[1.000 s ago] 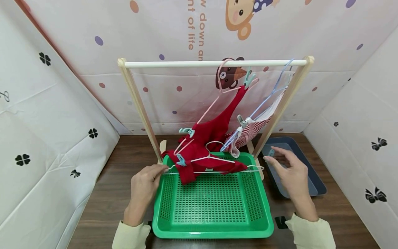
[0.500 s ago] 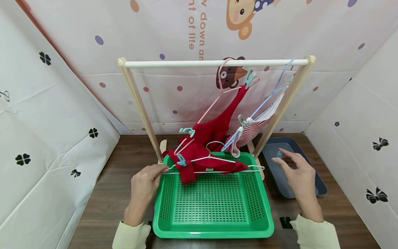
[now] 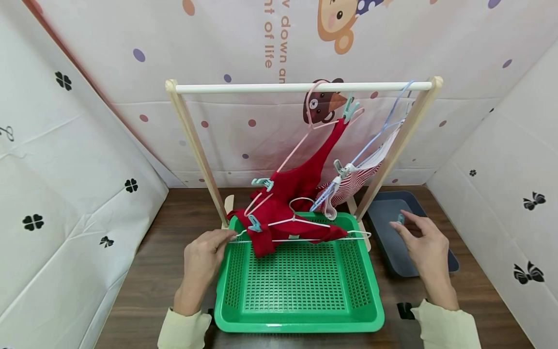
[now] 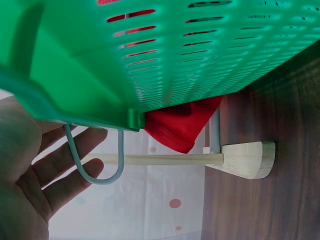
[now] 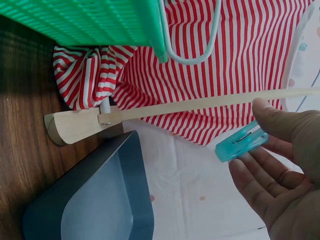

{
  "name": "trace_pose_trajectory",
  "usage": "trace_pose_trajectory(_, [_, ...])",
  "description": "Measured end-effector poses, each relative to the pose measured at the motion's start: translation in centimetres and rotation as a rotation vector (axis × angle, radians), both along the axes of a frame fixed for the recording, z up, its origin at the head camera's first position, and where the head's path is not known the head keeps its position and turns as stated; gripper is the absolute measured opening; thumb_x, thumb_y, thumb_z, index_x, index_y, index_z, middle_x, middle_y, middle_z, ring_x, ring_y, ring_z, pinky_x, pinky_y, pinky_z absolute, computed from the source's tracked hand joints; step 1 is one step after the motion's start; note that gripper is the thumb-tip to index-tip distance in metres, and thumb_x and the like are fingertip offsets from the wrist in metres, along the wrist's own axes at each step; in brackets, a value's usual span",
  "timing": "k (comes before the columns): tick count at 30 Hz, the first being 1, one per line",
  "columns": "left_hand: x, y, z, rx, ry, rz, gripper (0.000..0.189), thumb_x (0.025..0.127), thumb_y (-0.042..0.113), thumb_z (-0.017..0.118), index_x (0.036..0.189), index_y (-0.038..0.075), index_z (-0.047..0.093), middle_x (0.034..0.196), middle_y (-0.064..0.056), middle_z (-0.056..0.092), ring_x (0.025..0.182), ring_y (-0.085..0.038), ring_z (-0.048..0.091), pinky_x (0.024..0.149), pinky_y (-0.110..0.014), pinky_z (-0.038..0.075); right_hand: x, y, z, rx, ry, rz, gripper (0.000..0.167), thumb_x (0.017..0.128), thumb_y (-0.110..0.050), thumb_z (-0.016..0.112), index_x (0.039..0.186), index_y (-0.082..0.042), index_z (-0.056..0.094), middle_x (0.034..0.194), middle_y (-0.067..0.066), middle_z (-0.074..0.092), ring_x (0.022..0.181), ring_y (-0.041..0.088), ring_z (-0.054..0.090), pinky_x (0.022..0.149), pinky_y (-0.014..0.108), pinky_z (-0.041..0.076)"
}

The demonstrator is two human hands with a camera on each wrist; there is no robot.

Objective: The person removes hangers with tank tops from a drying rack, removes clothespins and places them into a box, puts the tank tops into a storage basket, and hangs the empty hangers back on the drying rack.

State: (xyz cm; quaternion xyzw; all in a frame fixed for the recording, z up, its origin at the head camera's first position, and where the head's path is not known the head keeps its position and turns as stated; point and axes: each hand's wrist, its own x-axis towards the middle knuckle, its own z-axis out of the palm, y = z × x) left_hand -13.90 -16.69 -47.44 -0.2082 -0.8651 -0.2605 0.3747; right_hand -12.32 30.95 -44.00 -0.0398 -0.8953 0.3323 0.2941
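Observation:
My left hand (image 3: 204, 257) pinches the left end of a white hanger (image 3: 313, 223) that lies across the back of the green basket (image 3: 301, 327). Red cloth is draped over that hanger, with a blue clothespin (image 3: 254, 224) clipped near its left end. In the left wrist view, the fingers are behind the hanger's rounded end (image 4: 120, 160). My right hand (image 3: 429, 247) holds a light blue clothespin (image 5: 241, 142) between thumb and fingers, above the dark grey tray (image 5: 142, 185).
Behind the basket stands a rack with a white bar (image 3: 244, 89). From it hang a red garment (image 3: 302, 182) on a pink hanger (image 3: 293, 153) and a red-striped garment (image 3: 355, 183) on a blue hanger (image 3: 377, 135), both with clothespins. Wooden posts (image 3: 394, 152) rise at each side.
My right hand has moved to the right, over the tray, with the clothespin in its fingers. The left hand and the hanger stay where they were.

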Motion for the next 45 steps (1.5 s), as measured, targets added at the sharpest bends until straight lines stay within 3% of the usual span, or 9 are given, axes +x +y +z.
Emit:
trace_pose_trajectory(3, [0.0,0.0,0.0,0.002,-0.003,0.000,0.018,0.078,0.007,0.092,0.094,0.009,0.085,0.090,-0.007,0.080,0.078,-0.028,0.076,0.056,-0.046,0.061,0.0,0.2,-0.1,0.026,-0.053,-0.025,0.040,0.091,-0.004,0.086,0.128,0.003,0.074,0.107,0.021,0.071,0.091,-0.012,0.056,0.075,-0.002,0.036])
trace_pose_trajectory(6, [-0.1,0.0,0.1,0.002,-0.003,-0.001,0.018,0.078,0.007,0.092,0.095,0.008,0.085,0.090,-0.007,0.080,0.078,-0.028,0.076,0.057,-0.046,0.061,-0.1,0.3,-0.3,0.041,-0.119,-0.044,0.040,0.093,-0.006,0.084,0.129,0.004,0.072,0.107,0.022,0.070,0.093,0.016,0.068,0.073,-0.002,0.034])
trace_pose_trajectory(9, [-0.2,0.0,0.1,0.002,0.001,-0.001,0.018,0.078,0.007,0.092,0.095,0.008,0.085,0.090,-0.007,0.080,0.078,-0.028,0.076,0.057,-0.046,0.061,-0.2,0.7,-0.5,0.050,-0.178,-0.047,0.041,0.095,-0.008,0.083,0.131,0.006,0.070,0.109,0.025,0.069,0.099,0.040,0.069,0.070,0.000,0.032])
trace_pose_trajectory(12, [-0.2,0.1,0.1,-0.001,0.002,0.000,0.019,0.077,0.006,0.093,0.095,0.008,0.086,0.090,-0.007,0.080,0.079,-0.028,0.076,0.056,-0.046,0.061,-0.2,1.0,-0.9,0.065,-0.226,-0.055,0.043,0.096,-0.010,0.082,0.133,0.007,0.068,0.110,0.026,0.068,0.101,0.044,0.069,0.071,0.009,0.040])
trace_pose_trajectory(16, [-0.2,0.0,0.2,-0.004,-0.001,0.000,0.019,0.077,0.006,0.093,0.095,0.009,0.086,0.091,-0.007,0.080,0.079,-0.028,0.076,0.056,-0.046,0.061,-0.2,1.4,-1.5,0.082,-0.269,-0.067,0.044,0.097,-0.012,0.081,0.133,0.009,0.067,0.110,0.029,0.067,0.100,0.044,0.068,0.075,0.038,0.054])
trace_pose_trajectory(18, [-0.2,0.0,0.2,-0.004,-0.003,-0.001,0.019,0.078,0.006,0.092,0.095,0.009,0.086,0.091,-0.007,0.080,0.078,-0.027,0.076,0.056,-0.046,0.061,-0.3,1.6,-1.8,0.082,-0.284,-0.072,0.044,0.098,-0.012,0.080,0.133,0.010,0.066,0.110,0.030,0.066,0.100,0.046,0.068,0.077,0.052,0.056])
trace_pose_trajectory(21, [-0.2,0.0,0.2,-0.005,-0.008,0.000,0.018,0.078,0.007,0.092,0.095,0.009,0.086,0.090,-0.007,0.080,0.078,-0.027,0.076,0.056,-0.046,0.061,-0.3,1.8,-2.2,0.076,-0.310,-0.080,0.044,0.098,-0.012,0.080,0.133,0.011,0.064,0.110,0.032,0.066,0.100,0.047,0.067,0.081,0.061,0.055])
trace_pose_trajectory(32, [-0.1,0.0,0.0,-0.005,-0.022,0.008,0.019,0.078,0.007,0.093,0.095,0.010,0.086,0.091,-0.006,0.080,0.078,-0.026,0.076,0.055,-0.044,0.060,-0.4,2.5,-3.8,0.063,-0.490,-0.112,0.046,0.099,-0.014,0.076,0.133,0.014,0.061,0.113,0.034,0.064,0.104,0.049,0.063,0.083,0.062,0.054])
trace_pose_trajectory(45, [0.1,-0.1,-0.1,-0.005,-0.012,0.011,0.018,0.078,0.007,0.093,0.094,0.009,0.086,0.090,-0.007,0.080,0.078,-0.027,0.076,0.057,-0.045,0.061,-0.7,3.8,-6.0,0.129,-0.706,-0.039,0.047,0.099,-0.012,0.073,0.129,0.021,0.056,0.107,0.034,0.064,0.099,0.050,0.063,0.080,0.059,0.055])
